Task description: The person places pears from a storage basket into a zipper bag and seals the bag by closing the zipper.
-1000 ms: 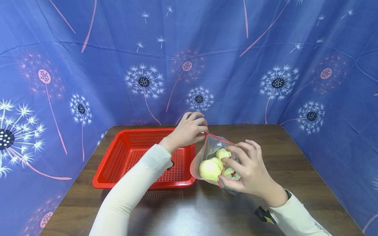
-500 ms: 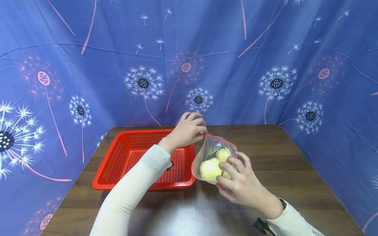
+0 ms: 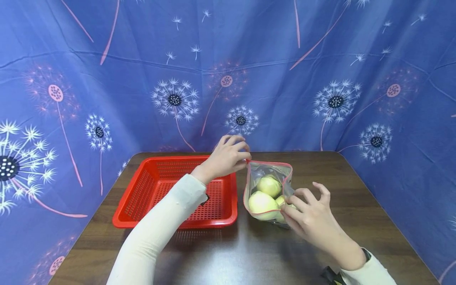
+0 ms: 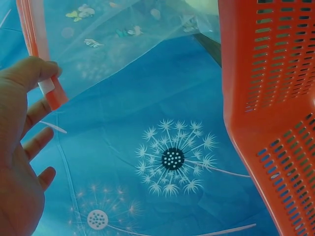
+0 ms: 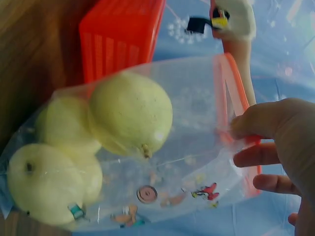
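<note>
A clear zip bag (image 3: 253, 174) with a red-edged mouth and small printed pictures stands gaping beside the basket. Inside it lie several round, pale yellow-green fruits (image 3: 263, 202), perhaps pears; a short stem shows on one fruit (image 5: 130, 113). At the bag's far left corner my left hand (image 3: 228, 156) pinches the red strip between thumb and forefinger, its other fingers loosely bent in the left wrist view. My right hand (image 3: 313, 217) pinches the near right part of the rim, where the right wrist view shows the thumb over the red strip. Part of the fruit is hidden behind my right fingers.
A red perforated plastic basket (image 3: 122, 206) stands left of the bag, under my left forearm. Both rest on a dark wooden table (image 3: 338, 186). Behind and at the sides hangs a blue dandelion-print cloth (image 3: 278, 107).
My right hand dips over the bag, then draws back right along its rim. The bag's mouth is wider and squarer, showing more fruit. My left hand keeps its hold in place.
</note>
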The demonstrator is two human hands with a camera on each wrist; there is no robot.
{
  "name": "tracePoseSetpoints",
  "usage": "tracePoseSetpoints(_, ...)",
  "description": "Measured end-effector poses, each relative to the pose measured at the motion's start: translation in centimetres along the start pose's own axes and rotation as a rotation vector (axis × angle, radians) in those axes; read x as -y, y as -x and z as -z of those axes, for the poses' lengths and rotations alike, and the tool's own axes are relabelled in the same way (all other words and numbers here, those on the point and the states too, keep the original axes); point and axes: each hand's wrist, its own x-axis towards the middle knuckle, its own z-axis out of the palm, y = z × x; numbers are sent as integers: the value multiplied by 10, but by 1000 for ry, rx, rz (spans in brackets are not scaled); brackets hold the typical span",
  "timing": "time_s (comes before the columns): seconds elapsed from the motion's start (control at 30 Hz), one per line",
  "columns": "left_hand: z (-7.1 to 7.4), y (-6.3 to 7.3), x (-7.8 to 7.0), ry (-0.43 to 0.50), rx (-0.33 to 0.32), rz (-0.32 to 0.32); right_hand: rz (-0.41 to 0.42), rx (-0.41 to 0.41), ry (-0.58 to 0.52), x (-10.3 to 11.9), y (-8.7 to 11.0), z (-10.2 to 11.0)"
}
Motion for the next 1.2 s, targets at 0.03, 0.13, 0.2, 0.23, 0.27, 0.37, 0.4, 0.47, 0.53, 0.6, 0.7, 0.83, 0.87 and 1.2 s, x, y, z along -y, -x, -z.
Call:
tracePoseSetpoints(0.03, 0, 0, 0, -1, -1, 1, -15, 18, 5, -3, 2, 3)
tracePoseSetpoints(0.13, 0, 1, -1, -2, -4, 9, -64, 57, 11, -12, 7, 12)
tracePoseSetpoints(0.2, 1, 2, -2, 3, -6, 14, -95, 70, 13, -20, 11, 17)
tracePoseSetpoints(0.23, 1, 3, -2, 7, -5, 16, -104, 71, 14, -23, 13, 18)
tracePoseSetpoints(0.27, 2, 4, -3, 10, -5, 17, -111, 66, 13, -27, 16, 19)
tracePoseSetpoints(0.37, 3, 8, -6, 19, -14, 11, -138, 57, 12, -38, 22, 22)
tracePoseSetpoints(0.4, 3, 9, -6, 19, -19, 7, -144, 51, 11, -41, 24, 23)
tracePoseSetpoints(0.47, 4, 12, -8, 20, -30, 0, -164, 48, 10, -47, 27, 24)
tracePoseSetpoints(0.53, 5, 14, -9, 26, -40, -6, -178, 44, 15, -53, 29, 26)
tracePoseSetpoints(0.6, 6, 17, -11, 30, -51, -8, -188, 33, 21, -59, 31, 27)
tracePoseSetpoints(0.7, 7, 19, -11, 30, -72, -6, -210, 12, 28, -69, 32, 30)
tracePoseSetpoints(0.83, 9, 22, -10, 30, -112, 0, -232, 9, 33, -80, 32, 36)
tracePoseSetpoints(0.87, 9, 22, -10, 33, -123, 2, -232, 16, 34, -83, 32, 38)
tracePoseSetpoints(1.2, 10, 24, -11, 65, -205, 14, -266, 82, 37, -105, 23, 45)
